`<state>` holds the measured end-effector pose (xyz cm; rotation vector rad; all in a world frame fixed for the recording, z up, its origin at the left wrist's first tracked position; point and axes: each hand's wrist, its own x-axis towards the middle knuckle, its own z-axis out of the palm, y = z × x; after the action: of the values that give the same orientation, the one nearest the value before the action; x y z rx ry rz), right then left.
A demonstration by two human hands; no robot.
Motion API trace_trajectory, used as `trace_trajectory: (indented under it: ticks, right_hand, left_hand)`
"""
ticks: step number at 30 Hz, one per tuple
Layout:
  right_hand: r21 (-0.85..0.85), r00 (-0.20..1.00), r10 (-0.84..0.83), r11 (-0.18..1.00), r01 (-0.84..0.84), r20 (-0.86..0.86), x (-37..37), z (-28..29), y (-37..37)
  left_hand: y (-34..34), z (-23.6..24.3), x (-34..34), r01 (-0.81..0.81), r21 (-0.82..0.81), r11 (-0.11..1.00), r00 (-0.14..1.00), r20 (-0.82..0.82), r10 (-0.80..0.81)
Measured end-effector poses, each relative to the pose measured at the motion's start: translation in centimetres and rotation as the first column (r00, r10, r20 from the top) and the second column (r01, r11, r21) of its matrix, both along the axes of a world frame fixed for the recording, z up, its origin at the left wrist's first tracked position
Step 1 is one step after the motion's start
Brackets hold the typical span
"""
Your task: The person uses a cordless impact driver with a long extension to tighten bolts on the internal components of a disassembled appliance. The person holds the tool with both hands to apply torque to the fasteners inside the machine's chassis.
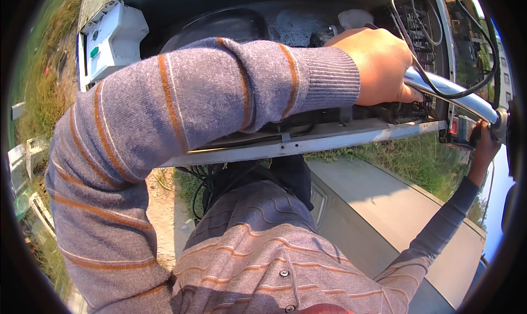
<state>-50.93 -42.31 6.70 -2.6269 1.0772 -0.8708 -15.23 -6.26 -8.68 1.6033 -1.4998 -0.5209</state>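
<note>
My left arm, in a grey sleeve with orange and white stripes, reaches across an open metal housing. At its end my left hand (379, 67) is closed around the near end of a shiny chrome tube (453, 89); the palm side is hidden. The tube slants down to the right to a dark round fitting (499, 126). Just below that fitting my right hand (486, 148) is raised with its fingers bent against the tube's end. What those fingers hold is too small and shaded to make out. A black cable (472, 91) loops over the tube.
The housing's pale metal frame rail (313, 144) runs in front of my body. A white box-like part (112, 37) with a green piece sits at its left, a black wire grid (422, 31) at its right. A large beige cabinet (379, 204) stands below, with grass (406, 155) beyond.
</note>
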Motion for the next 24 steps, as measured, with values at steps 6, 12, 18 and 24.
trace_trajectory:
  ticks: [6, 12, 18, 24]
  right_hand:
    - [0.522, 0.979, 0.031, 0.843, -0.134, 0.201, 4.7, -8.7, -0.8]
    - [0.382, 0.941, 0.065, 0.903, -0.197, 0.332, 7.0, -17.0, -0.5]
    - [0.540, 0.802, -0.143, 0.805, -0.247, 0.580, 7.7, -15.3, 8.5]
    - [0.770, 0.681, -0.461, 0.589, -0.246, 0.570, 4.3, -17.7, 15.9]
  left_hand:
    - [0.6, 0.2, 0.7, 0.050, 0.090, 0.995, 0.999, 0.017, -0.052]
    - [0.3, -0.8, 1.1, 0.036, -0.028, 0.999, 0.999, 0.001, -0.036]
    - [0.0, -0.7, 0.7, 0.029, -0.002, 1.000, 1.000, 0.001, -0.029]
    - [0.3, 0.2, 0.3, 0.100, -0.001, 0.995, 0.994, 0.052, -0.100]
